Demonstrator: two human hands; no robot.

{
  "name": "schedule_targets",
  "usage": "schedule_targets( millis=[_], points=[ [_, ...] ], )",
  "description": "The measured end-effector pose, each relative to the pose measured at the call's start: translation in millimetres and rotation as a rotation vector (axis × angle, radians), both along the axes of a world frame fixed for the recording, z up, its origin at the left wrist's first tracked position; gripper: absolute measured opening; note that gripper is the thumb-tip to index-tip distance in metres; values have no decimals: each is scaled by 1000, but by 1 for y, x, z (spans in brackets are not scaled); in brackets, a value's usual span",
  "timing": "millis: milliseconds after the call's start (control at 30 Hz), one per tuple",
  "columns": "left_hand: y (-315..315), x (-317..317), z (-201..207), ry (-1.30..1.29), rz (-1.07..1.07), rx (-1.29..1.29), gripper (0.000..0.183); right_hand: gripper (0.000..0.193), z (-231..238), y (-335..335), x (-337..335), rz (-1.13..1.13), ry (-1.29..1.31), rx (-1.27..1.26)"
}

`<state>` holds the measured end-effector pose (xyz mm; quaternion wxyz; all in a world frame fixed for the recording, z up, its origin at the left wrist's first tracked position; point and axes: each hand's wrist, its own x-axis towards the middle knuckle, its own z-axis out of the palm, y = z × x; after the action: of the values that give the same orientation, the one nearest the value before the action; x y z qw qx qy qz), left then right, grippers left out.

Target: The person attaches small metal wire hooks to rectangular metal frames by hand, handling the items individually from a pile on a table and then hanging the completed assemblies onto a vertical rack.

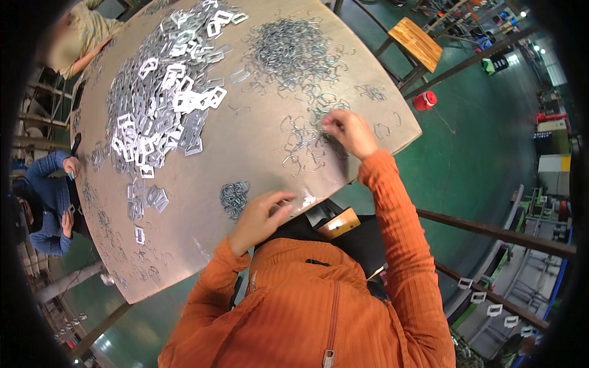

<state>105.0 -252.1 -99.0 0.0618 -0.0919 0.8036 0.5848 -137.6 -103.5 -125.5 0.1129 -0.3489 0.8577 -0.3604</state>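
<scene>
Bent wire hooks (297, 142) lie loosely scattered near the right front of the table. Over their right side is my right hand (348, 130), its fingertips pinched together; whatever they hold, if anything, is too small to make out. My left hand (261, 219) hovers at the front edge, thumb and fingers apart, with nothing visible between them. Just beyond it sits a small, tight pile of bent wire pieces (234, 199). A larger heap of wire hooks (288, 50) covers the far right part of the table.
A long heap of flat rectangular metal frames (162, 92) fills the table's (245, 147) middle left. Two other people work along the left side, one in a blue sleeve (46, 165). Beyond the right edge stand a wooden stool (416, 43) and a red bucket (424, 101).
</scene>
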Motion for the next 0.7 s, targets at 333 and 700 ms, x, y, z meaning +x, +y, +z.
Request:
schedule_targets(
  millis=[333, 700],
  points=[
    [-70, -4, -3, 1, 435, -34, 20, 5, -25, -82, -56, 357, 111, 315],
    [-76, -34, -16, 53, 534, 12, 19, 3, -41, -140, -58, 34, 171, 113]
  ],
)
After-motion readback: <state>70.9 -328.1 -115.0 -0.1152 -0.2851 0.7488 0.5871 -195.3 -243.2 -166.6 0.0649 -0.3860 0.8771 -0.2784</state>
